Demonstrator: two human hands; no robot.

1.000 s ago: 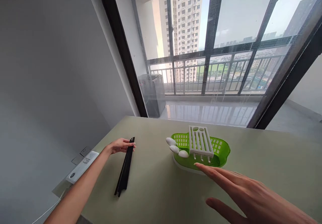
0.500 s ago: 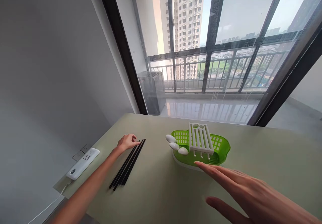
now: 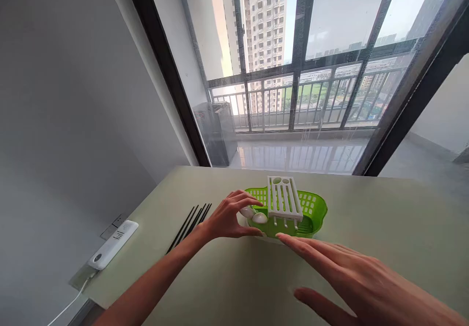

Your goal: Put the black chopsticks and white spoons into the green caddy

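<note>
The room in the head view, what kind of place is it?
Probably a flat high up in an apartment block: a tall residential tower stands beyond the balcony railing, and on the table sits a green cutlery basket with black chopsticks beside it.

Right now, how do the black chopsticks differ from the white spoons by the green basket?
The thin black chopsticks are long straight rods lying loose on the table, untouched. The white rounded spoons are short oval shapes sticking out of the green slotted plastic basket, with the left hand curled at them. Both lie left of the basket's white rack.
</note>
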